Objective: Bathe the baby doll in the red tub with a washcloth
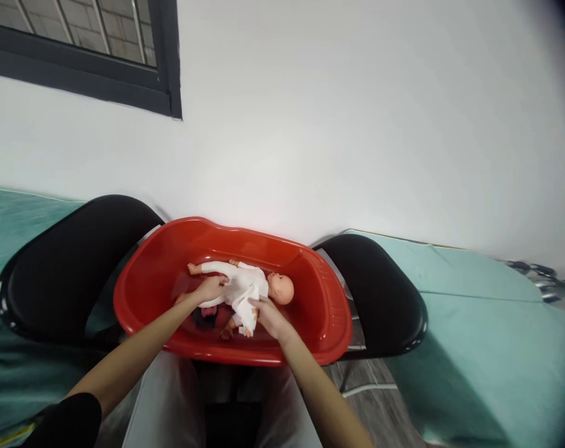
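A baby doll (245, 287) in a white suit lay on its back in the red tub (324, 323) at the middle of the frame, head toward the right, and the tub rested across two black chairs (63, 267). The left hand (211, 288) lay flat and open on its hip, seemingly steadying it. The right hand (267, 314) had its grip closed on the white cloth at the doll's side.

Bright red tub (170, 261) dead centre, glossy all over. The doll (245, 287) inside wears white with little orange marks near the hem. Black chairs at 9 o'clock (68, 261) and 3 o'clock (380, 292). Teal bedding (488, 323) either side, white wall (338, 124), dark window frame (168, 56) at 11 o'clock.
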A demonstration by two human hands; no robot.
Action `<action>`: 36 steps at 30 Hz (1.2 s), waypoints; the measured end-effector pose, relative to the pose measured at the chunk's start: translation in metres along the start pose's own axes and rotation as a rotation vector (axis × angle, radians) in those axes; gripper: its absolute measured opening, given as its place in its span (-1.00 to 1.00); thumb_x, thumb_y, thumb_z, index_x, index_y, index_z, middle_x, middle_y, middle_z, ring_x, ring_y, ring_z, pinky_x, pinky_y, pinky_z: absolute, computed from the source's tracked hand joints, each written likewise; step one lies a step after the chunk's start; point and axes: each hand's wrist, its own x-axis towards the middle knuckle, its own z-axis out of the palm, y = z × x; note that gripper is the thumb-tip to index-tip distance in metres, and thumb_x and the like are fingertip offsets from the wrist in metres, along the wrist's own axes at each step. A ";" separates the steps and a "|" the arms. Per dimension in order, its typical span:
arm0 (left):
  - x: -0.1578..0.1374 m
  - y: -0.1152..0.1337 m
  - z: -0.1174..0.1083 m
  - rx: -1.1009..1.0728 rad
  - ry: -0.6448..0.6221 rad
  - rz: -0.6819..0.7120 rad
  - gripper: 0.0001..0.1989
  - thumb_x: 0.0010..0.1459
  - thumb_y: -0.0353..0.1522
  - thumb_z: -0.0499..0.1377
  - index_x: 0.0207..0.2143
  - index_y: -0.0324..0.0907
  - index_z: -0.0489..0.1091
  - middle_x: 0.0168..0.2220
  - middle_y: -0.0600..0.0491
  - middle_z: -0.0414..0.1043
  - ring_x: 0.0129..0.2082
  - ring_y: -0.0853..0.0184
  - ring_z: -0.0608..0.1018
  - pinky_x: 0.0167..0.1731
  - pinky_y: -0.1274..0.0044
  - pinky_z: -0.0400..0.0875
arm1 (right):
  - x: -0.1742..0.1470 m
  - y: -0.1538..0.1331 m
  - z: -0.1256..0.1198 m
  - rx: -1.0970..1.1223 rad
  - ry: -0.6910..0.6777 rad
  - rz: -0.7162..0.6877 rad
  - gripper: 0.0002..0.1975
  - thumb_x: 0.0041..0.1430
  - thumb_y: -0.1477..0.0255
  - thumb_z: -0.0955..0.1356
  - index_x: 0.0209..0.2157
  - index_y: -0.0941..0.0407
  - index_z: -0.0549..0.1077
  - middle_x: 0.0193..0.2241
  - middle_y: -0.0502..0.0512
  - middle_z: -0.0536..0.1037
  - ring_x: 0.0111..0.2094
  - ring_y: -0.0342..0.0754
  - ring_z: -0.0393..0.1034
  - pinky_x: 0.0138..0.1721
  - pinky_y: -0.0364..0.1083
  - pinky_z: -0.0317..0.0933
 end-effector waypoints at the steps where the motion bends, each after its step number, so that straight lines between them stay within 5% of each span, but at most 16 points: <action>1: -0.013 0.014 0.008 0.021 -0.032 -0.003 -0.84 0.13 -0.40 0.33 -0.27 -0.35 0.61 -0.13 -0.27 0.66 0.06 -0.07 0.59 0.17 0.36 0.36 | -0.011 -0.008 0.006 0.134 -0.034 -0.025 -0.52 0.12 0.21 0.53 -0.01 0.19 0.55 -0.14 0.19 0.68 -0.15 0.07 0.58 -0.04 0.00 0.43; 3: -0.044 0.041 0.026 -0.031 -0.096 0.021 -0.65 0.26 -0.24 0.28 -0.08 -0.36 0.62 -0.03 -0.20 0.66 0.09 -0.10 0.60 0.15 0.31 0.40 | -0.035 -0.022 0.020 0.383 -0.096 -0.041 -0.51 0.17 0.14 0.52 0.01 0.16 0.56 -0.11 0.18 0.69 -0.05 0.12 0.59 0.09 0.07 0.41; 6: -0.098 0.071 0.053 -0.437 -0.195 -0.015 -0.47 0.40 -0.07 0.17 0.14 -0.31 0.57 0.19 -0.20 0.58 0.25 -0.09 0.52 0.25 0.27 0.36 | -0.070 -0.029 0.046 0.669 -0.096 -0.088 -0.49 0.28 -0.01 0.44 0.06 0.08 0.58 -0.03 0.12 0.70 0.08 0.13 0.55 0.21 0.12 0.38; 8: -0.135 0.078 0.069 -0.680 -0.174 -0.087 -0.48 0.43 -0.08 0.14 0.14 -0.30 0.58 0.15 -0.19 0.61 0.26 -0.10 0.52 0.29 0.24 0.34 | -0.092 -0.023 0.064 0.782 -0.077 -0.129 -0.44 0.31 -0.08 0.39 0.12 0.02 0.57 0.07 0.08 0.67 0.18 0.14 0.50 0.27 0.15 0.34; 12: -0.206 0.059 0.089 -1.127 -0.048 -0.303 -0.44 0.49 -0.07 0.04 0.20 -0.30 0.55 0.10 -0.18 0.65 0.23 -0.05 0.58 0.34 0.24 0.33 | -0.131 0.014 0.089 0.891 -0.102 -0.077 -0.32 0.27 -0.17 0.37 0.17 0.03 0.57 0.20 0.08 0.59 0.30 0.21 0.40 0.33 0.24 0.27; 16: -0.271 0.022 0.093 -1.288 -0.062 -0.476 -0.37 0.47 -0.02 0.10 0.36 -0.25 0.42 0.11 -0.16 0.65 0.20 -0.01 0.62 0.34 0.25 0.34 | -0.163 0.071 0.093 0.898 -0.073 0.013 -0.36 0.28 -0.13 0.38 0.16 0.04 0.58 0.24 0.11 0.56 0.33 0.23 0.37 0.36 0.27 0.22; 21: -0.310 0.002 0.096 -1.284 -0.022 -0.589 -0.42 0.48 -0.15 0.12 0.34 -0.37 0.41 0.02 -0.20 0.68 0.12 -0.02 0.66 0.25 0.28 0.44 | -0.186 0.103 0.097 0.630 -0.010 0.029 -0.26 0.32 -0.21 0.25 0.15 0.08 0.58 0.15 0.23 0.61 0.30 0.24 0.39 0.31 0.25 0.27; 25: -0.316 0.015 0.098 -1.279 0.067 -0.572 -0.47 0.45 -0.27 0.11 0.36 -0.34 0.40 -0.04 -0.16 0.71 0.06 -0.01 0.69 0.19 0.27 0.49 | -0.200 0.081 0.103 0.261 0.060 -0.038 -0.17 0.34 -0.26 0.12 0.05 0.12 0.62 0.00 0.28 0.68 0.28 0.28 0.42 0.25 0.25 0.34; 28: -0.321 0.026 0.099 -1.328 -0.013 -0.553 -0.42 0.49 -0.23 0.03 0.40 -0.37 0.33 0.01 -0.18 0.69 0.11 -0.01 0.67 0.25 0.22 0.45 | -0.208 0.062 0.103 0.139 0.051 -0.108 -0.09 0.29 -0.35 0.11 0.04 0.12 0.63 -0.03 0.27 0.68 0.26 0.29 0.43 0.23 0.25 0.35; 32: -0.331 0.027 0.105 -1.403 -0.169 -0.561 -0.37 0.50 -0.28 0.05 0.47 -0.49 0.17 0.10 -0.28 0.63 0.19 -0.01 0.62 0.33 0.19 0.36 | -0.218 0.043 0.094 0.025 0.146 -0.266 -0.11 0.20 -0.29 0.34 0.22 0.15 0.54 0.20 0.30 0.57 0.33 0.27 0.36 0.33 0.19 0.27; 36: -0.333 0.025 0.106 -1.428 -0.196 -0.552 -0.35 0.50 -0.25 0.09 0.46 -0.51 0.17 0.11 -0.32 0.62 0.22 -0.02 0.60 0.35 0.18 0.34 | -0.232 0.022 0.084 -0.378 0.410 -0.525 -0.19 0.32 -0.10 0.36 0.40 0.12 0.37 0.42 0.26 0.32 0.45 0.22 0.17 0.49 0.22 0.00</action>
